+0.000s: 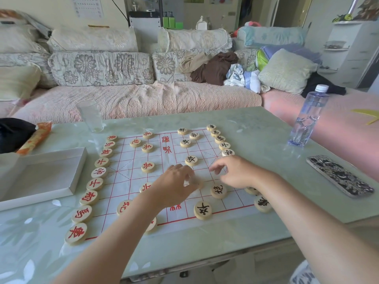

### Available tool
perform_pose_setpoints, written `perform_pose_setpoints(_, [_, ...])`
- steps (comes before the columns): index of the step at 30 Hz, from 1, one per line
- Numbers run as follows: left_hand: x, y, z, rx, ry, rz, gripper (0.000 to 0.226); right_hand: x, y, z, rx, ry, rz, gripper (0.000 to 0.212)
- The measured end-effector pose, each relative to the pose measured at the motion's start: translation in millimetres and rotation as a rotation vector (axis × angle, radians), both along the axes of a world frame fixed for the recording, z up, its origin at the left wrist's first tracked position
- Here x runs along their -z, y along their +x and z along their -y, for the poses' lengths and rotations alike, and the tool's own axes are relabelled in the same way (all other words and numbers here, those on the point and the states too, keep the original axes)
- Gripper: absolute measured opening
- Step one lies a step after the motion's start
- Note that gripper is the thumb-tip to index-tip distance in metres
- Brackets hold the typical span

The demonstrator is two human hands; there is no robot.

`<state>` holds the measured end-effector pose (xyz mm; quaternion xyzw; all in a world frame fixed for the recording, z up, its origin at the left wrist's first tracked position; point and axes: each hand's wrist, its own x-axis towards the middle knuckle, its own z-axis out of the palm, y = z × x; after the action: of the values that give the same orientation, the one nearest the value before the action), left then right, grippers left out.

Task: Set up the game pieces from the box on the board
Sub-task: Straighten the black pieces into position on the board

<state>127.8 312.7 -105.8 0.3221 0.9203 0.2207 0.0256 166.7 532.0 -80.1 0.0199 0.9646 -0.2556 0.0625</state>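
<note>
The paper board (127, 160) with a red grid lies on the glass table. Round wooden pieces stand on it: a column of red-lettered pieces (82, 214) along its left edge, several more red ones inside, and black-lettered pieces (220, 139) along its right edge and in the right half. My left hand (174, 187) reaches over the board's middle, fingertips curled down on a blurred wooden piece (198, 184). My right hand (235, 173) hovers just right of it, fingers loosely curled with nothing seen in them. The white box (41, 175) sits empty to the left of the board.
A drinking glass (90, 115) stands behind the board's left corner. A water bottle (307, 117) and a patterned phone (338, 175) are on the table's right side. An orange packet (34, 138) and a black bag (12, 132) lie far left. A sofa runs behind.
</note>
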Motion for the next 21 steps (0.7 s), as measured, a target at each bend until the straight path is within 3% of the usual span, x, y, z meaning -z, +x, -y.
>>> perform_pose_setpoints(3, [-6,13,3,0.049,0.001,0.038,0.024,-3,15,-1,-0.057,0.037,0.081,0.047])
perform_pose_setpoints(8, [-6,36,4,0.113,-0.08,0.173,0.048,13,30,5,-0.103,0.156,0.017,0.05])
perform_pose_setpoints(17, [5,48,-4,0.109,-0.083,0.123,0.053,30,31,-4,-0.108,0.125,-0.043,0.042])
perform_pose_setpoints(21, [6,50,-7,0.093,-0.081,0.121,0.064,31,31,-6,-0.099,0.099,-0.063,0.053])
